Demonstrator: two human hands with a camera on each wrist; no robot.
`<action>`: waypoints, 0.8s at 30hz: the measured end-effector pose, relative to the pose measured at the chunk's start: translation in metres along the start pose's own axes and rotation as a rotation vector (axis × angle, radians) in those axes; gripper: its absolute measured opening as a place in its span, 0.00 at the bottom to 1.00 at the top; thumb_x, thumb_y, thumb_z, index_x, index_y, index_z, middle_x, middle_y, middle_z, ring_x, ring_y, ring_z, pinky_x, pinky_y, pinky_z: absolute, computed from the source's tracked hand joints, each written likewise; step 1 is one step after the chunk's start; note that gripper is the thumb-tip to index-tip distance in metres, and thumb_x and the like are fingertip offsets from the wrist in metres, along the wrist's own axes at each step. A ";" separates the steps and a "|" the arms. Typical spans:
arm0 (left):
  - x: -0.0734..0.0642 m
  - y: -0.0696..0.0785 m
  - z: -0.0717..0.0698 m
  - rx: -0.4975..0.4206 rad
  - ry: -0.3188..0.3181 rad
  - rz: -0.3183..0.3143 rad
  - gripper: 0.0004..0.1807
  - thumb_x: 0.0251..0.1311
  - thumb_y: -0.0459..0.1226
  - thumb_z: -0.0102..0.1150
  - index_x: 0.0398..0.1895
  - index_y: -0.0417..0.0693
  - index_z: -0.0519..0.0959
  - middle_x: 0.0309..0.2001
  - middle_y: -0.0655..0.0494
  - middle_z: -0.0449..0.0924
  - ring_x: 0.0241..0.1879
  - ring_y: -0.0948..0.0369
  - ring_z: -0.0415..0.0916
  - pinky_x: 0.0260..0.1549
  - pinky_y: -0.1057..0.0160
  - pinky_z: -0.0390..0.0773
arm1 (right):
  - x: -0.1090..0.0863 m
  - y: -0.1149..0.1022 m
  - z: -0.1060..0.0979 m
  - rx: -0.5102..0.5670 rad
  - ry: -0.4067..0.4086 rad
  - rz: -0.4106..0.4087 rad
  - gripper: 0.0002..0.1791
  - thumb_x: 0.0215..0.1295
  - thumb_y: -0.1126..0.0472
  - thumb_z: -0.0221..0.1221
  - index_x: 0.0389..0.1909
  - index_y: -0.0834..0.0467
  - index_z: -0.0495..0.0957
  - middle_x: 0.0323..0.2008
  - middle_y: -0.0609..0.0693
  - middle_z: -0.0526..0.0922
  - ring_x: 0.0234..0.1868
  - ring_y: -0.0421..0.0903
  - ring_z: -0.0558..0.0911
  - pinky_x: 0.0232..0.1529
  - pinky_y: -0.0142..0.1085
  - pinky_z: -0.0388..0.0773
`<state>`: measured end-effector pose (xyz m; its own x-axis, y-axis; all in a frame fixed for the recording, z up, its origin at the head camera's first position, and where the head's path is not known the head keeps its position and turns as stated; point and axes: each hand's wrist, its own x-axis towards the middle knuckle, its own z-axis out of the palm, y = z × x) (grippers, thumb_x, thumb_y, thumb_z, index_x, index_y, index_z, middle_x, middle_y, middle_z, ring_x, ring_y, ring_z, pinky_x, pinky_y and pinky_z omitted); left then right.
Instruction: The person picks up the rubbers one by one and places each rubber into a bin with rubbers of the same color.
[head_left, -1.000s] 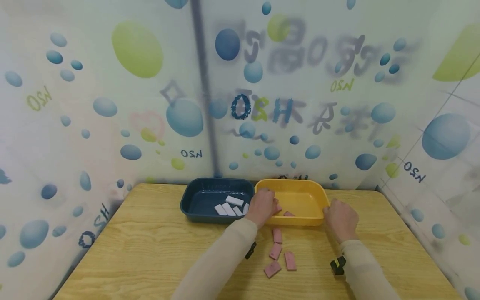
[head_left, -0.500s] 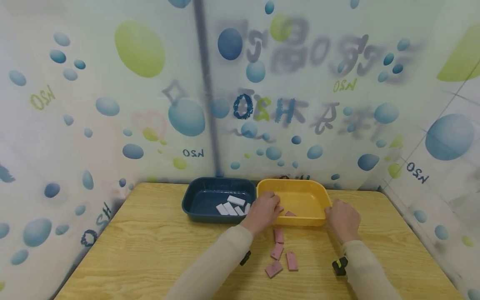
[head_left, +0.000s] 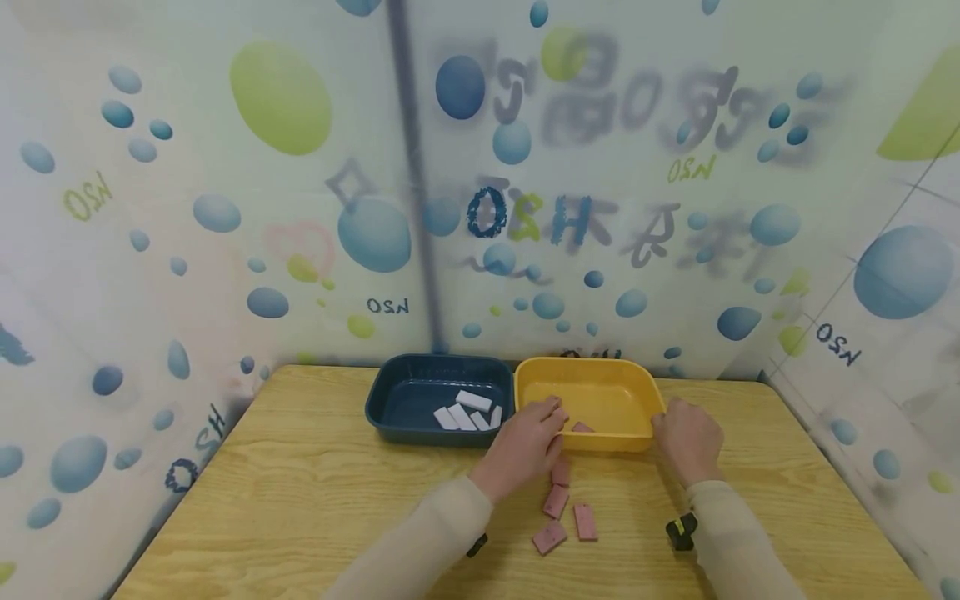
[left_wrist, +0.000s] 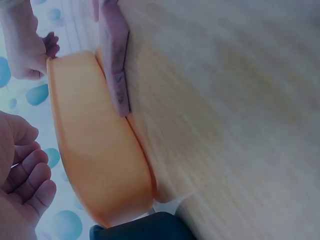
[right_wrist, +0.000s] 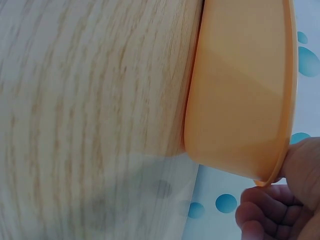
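Note:
My left hand (head_left: 522,442) is over the front left rim of the yellow bin (head_left: 600,442), its fingers loosely bent. In the left wrist view the left hand (left_wrist: 22,175) shows no object between fingers and thumb. My right hand (head_left: 690,437) pinches the bin's rim at its right side; the right wrist view shows the thumb of the right hand (right_wrist: 302,170) at that rim, fingers curled below. Inside the yellow bin lies a pink block (head_left: 582,427), with another partly hidden by my left fingers. Several pink blocks (head_left: 585,522) lie on the table in front.
A dark blue bin (head_left: 397,408) adjoins the yellow one on the left, with several white blocks (head_left: 474,401) in it. Both stand near the back edge of the wooden table (head_left: 300,492). A patterned wall covering (head_left: 465,167) rises behind.
My left hand has drawn back from inside the yellow bin toward its front rim, nearer to me. The right hand stays on the rim, and the blocks lie as before.

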<state>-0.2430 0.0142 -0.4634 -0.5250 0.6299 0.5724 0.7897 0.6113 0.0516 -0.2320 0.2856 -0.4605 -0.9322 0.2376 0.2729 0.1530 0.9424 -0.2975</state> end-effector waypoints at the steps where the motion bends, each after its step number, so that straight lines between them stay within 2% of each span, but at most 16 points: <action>1: -0.002 0.001 0.000 0.002 0.004 0.008 0.17 0.64 0.35 0.69 0.55 0.44 0.83 0.60 0.48 0.82 0.61 0.55 0.80 0.61 0.62 0.77 | 0.000 0.000 0.000 0.001 0.001 0.000 0.19 0.66 0.65 0.54 0.14 0.60 0.67 0.13 0.50 0.64 0.15 0.47 0.66 0.16 0.37 0.62; 4: -0.008 0.003 -0.001 0.002 0.008 0.026 0.10 0.62 0.35 0.70 0.46 0.46 0.85 0.51 0.52 0.84 0.52 0.59 0.82 0.55 0.66 0.80 | 0.000 0.000 0.000 -0.002 -0.001 -0.002 0.19 0.66 0.65 0.54 0.14 0.60 0.67 0.12 0.50 0.64 0.15 0.47 0.66 0.16 0.37 0.62; 6: -0.011 0.005 -0.003 0.019 -0.013 0.030 0.04 0.62 0.36 0.70 0.38 0.47 0.85 0.43 0.56 0.84 0.43 0.63 0.81 0.47 0.69 0.80 | 0.000 0.000 0.000 -0.002 0.003 -0.003 0.19 0.66 0.65 0.54 0.14 0.60 0.67 0.12 0.50 0.64 0.15 0.47 0.66 0.16 0.37 0.62; 8: -0.014 0.009 -0.005 0.036 -0.069 0.012 0.05 0.63 0.38 0.69 0.31 0.49 0.84 0.35 0.60 0.81 0.34 0.65 0.74 0.38 0.71 0.77 | 0.000 0.000 0.000 0.001 0.007 -0.002 0.19 0.65 0.65 0.54 0.14 0.60 0.67 0.12 0.50 0.64 0.15 0.47 0.66 0.16 0.37 0.62; 12: -0.018 0.016 -0.008 0.026 -0.210 -0.059 0.08 0.67 0.41 0.66 0.30 0.51 0.84 0.27 0.63 0.77 0.31 0.67 0.69 0.31 0.74 0.72 | 0.000 0.000 0.001 0.007 0.009 0.000 0.18 0.65 0.65 0.54 0.14 0.60 0.67 0.12 0.50 0.64 0.15 0.47 0.66 0.16 0.37 0.62; 14: -0.020 0.019 -0.008 -0.024 -0.247 -0.083 0.09 0.67 0.41 0.66 0.27 0.53 0.83 0.26 0.65 0.76 0.30 0.68 0.70 0.30 0.74 0.71 | 0.000 0.000 0.001 0.008 0.009 -0.001 0.18 0.65 0.65 0.54 0.14 0.60 0.66 0.12 0.50 0.64 0.15 0.47 0.66 0.16 0.37 0.62; 19: -0.026 0.023 -0.009 -0.194 -0.281 -0.095 0.14 0.62 0.37 0.66 0.19 0.60 0.78 0.21 0.73 0.71 0.28 0.72 0.68 0.28 0.77 0.65 | 0.000 0.000 0.001 0.007 0.009 -0.002 0.18 0.65 0.65 0.55 0.14 0.60 0.66 0.12 0.50 0.64 0.15 0.48 0.66 0.16 0.37 0.62; 24: -0.027 0.028 -0.010 -0.226 -0.370 -0.152 0.16 0.61 0.38 0.66 0.17 0.57 0.74 0.17 0.71 0.66 0.20 0.73 0.63 0.20 0.76 0.61 | 0.000 0.000 0.000 0.001 0.002 -0.001 0.18 0.65 0.65 0.55 0.14 0.60 0.67 0.13 0.50 0.64 0.16 0.48 0.66 0.16 0.37 0.63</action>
<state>-0.2037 0.0093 -0.4697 -0.6857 0.6952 0.2159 0.7230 0.6159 0.3130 -0.2322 0.2858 -0.4606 -0.9318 0.2374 0.2747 0.1522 0.9423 -0.2981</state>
